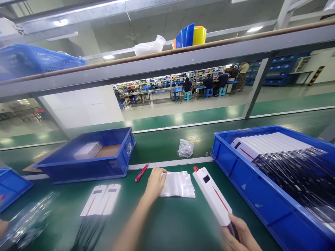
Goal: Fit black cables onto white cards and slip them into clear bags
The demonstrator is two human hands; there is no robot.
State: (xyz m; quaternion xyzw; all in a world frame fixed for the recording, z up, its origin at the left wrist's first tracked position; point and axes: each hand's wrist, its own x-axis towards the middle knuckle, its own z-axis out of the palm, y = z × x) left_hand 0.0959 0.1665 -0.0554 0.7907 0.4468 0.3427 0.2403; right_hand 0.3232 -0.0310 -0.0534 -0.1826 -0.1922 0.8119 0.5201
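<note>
My right hand (239,233) is closed around the lower end of a long white device (213,197) with a red stripe, a small dark window and a red loop at its top; a dark cable is bunched at my fingers. On the green table, my left hand (156,181) has its fingers and thumb drawn together at the left edge of a stack of clear plastic bags (178,184). How many bags the fingertips grip is hidden. Two similar white devices (101,200) lie side by side to the left, their dark cables trailing toward me.
A blue bin (246,181) at right holds rows of white devices and black cables. Another blue bin (89,170) stands back left. A red utility knife (142,173) and a crumpled plastic bag (185,148) lie between. At far left, another person's hand (3,228) is beside clear plastic.
</note>
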